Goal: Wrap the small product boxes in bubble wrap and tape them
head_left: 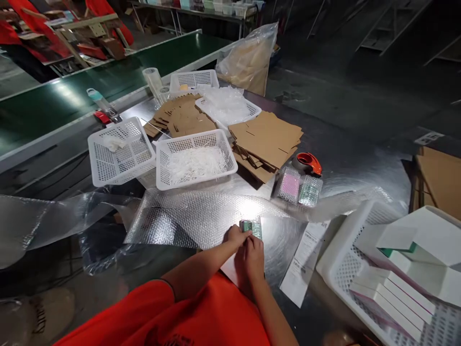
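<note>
A small green box wrapped in bubble wrap lies on the metal table in front of me. My left hand is closed on its near left side, fingers pointing right. Against its near end, my right hand has its fingers bent and pressed together at the wrap. The two hands touch each other, and partly hide the box. A long sheet of bubble wrap stretches across the table from the left, just beyond my hands. Farther right sit a pink bubble-wrapped box and another green bubble-wrapped box.
An orange tape dispenser stands behind the wrapped boxes, beside stacked flat cardboard. White baskets stand at the back. Printed label sheets lie right of my hands, near a basket of white boxes. A green conveyor runs behind.
</note>
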Motion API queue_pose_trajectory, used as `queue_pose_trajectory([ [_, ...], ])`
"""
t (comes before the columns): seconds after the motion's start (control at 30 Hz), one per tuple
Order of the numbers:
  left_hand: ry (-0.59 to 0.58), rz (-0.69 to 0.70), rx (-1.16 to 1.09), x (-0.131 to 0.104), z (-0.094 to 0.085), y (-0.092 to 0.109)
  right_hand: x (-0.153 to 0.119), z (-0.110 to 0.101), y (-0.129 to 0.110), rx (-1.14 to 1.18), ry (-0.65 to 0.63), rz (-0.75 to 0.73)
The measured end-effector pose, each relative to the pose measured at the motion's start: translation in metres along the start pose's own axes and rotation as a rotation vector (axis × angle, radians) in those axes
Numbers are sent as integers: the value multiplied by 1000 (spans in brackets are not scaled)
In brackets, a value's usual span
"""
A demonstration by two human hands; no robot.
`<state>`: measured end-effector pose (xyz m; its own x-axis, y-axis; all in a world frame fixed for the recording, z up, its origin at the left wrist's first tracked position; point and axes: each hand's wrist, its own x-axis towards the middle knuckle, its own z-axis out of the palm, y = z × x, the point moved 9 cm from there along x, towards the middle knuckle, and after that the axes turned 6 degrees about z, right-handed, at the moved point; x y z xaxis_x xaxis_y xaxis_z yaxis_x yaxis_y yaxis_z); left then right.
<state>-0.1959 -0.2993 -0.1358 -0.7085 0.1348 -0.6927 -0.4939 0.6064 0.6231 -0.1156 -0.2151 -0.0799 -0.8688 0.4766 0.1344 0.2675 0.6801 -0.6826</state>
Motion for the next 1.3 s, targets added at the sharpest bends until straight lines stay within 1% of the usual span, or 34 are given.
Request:
queue_pose_trajectory([
  [0.1, -23, -27, -50, 5, 4, -6, 6, -10, 0, 78, -4, 36],
  [0.17, -32, -36, -88, 7, 5, -9, 17, -26, 11, 138, 26, 107],
  [0.2, -37, -39, -108, 7, 6, -10, 24, -36, 23, 172, 53, 197],
  [0.23, -42, -42, -130, 7, 7, -11, 30, -44, 40, 220, 64, 337],
  [0.27, -44, -44, -154, 7, 8, -12, 35, -47, 58, 273, 48, 500],
  [0.3, -46, -46, -178, 7, 9, -13, 37, -45, 73, 322, 3, 653],
  [0.33, -45, -47, -202, 7, 9, -14, 39, -39, 83, 362, -66, 767],
  [0.37, -45, -49, -225, 6, 9, -15, 41, -32, 87, 396, -145, 839],
  [0.4, -48, -50, -248, 6, 8, -16, 43, -23, 88, 424, -218, 868],
  [0.5, -83, -58, -311, 6, 5, -18, 48, -3, 79, 458, -361, 858],
  [0.57, -107, -69, -344, 7, 0, -20, 48, 6, 74, 432, -405, 865],
  [0.7, -79, -102, -381, 10, -15, -30, 47, 8, 65, 311, -370, 896],
  [0.8, -5, -83, -325, 11, -28, -34, 45, 7, 54, 226, -358, 913],
  [0.9, 66, 23, -99, 8, -38, -22, 43, 6, 44, 132, -368, 919],
  [0.97, 69, 73, 5, 3, -39, -13, 43, 5, 39, 68, -384, 909],
  [1.03, 64, 91, 30, -2, -37, -6, 43, 5, 34, -10, -396, 894],
  [1.13, 84, 96, 44, -10, -40, 1, 45, 4, 31, -99, -379, 877],
  [1.3, 111, 81, 70, -17, -46, 5, 44, 5, 31, -139, -389, 866],
])
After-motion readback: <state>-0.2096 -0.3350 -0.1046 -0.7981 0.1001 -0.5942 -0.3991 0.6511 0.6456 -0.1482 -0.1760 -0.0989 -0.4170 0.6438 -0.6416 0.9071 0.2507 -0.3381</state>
